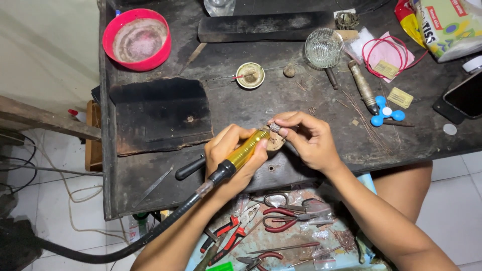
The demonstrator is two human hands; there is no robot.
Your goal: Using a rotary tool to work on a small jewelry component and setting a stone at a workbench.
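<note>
My left hand [232, 156] grips a yellow rotary handpiece [246, 152] on a black flexible shaft [150, 236] that runs down to the lower left. Its tip meets a small silvery ring-like piece [274, 127] pinched between the fingers of my right hand [310, 139]. Both hands rest at the front edge of a dark, worn workbench [251, 105], over a small wooden peg [275, 142].
On the bench: a red bowl [137, 38], a charred black block [159, 114], a small brass dish [250, 75], a glass dish [324, 48], a blue spinner [385, 112], thin wires [366, 120], a phone [464, 98]. A tray below holds several red-handled pliers [281, 221].
</note>
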